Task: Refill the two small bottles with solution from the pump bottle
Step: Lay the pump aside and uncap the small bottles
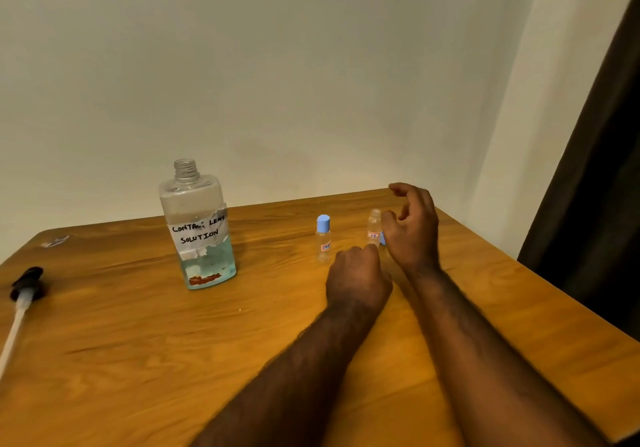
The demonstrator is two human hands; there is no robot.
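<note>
Evidently uncapping is half done: the open bottle (374,225) stands on the table (138,342), cap (383,238) just beside it, the capped bottle (323,238) near, both seemingly empty. The right hand (412,228) hovers loose, holding nothing; the left hand (358,275) curls at the open bottle's base, whether pinching it I cannot tell. Next, I'd guess, comes a steady pour from the pump bottle (199,232), its pump (24,287) off, blue liquid filling its lower part.
</note>
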